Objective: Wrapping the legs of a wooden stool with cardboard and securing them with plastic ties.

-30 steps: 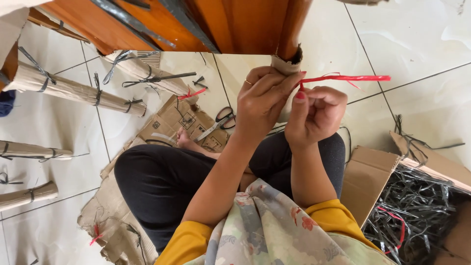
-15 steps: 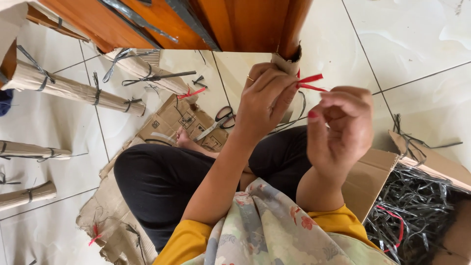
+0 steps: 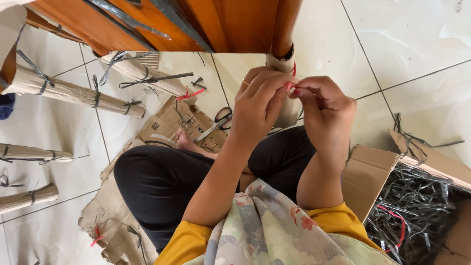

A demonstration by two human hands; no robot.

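Note:
My left hand (image 3: 259, 100) and my right hand (image 3: 321, 100) meet fingertip to fingertip at a brown paper wrap (image 3: 278, 63) around the foot of an orange-brown wooden leg (image 3: 286, 27). Both pinch a thin red strip (image 3: 293, 73) that runs around the paper; only a short piece of it shows between the fingers. A ring sits on one finger of my left hand. I sit cross-legged in black trousers (image 3: 162, 181) on the tiled floor.
Scissors (image 3: 216, 122) lie on flattened cardboard (image 3: 181, 122) by my bare foot. Paper-wrapped legs tied with dark strips (image 3: 73, 91) lie at left. An open cardboard box (image 3: 417, 211) of dark strips, with a red one, stands at right.
The long red strip held out to the right a second ago is drawn in. My right hand swung away, then came back against my left hand at the wrapped leg.

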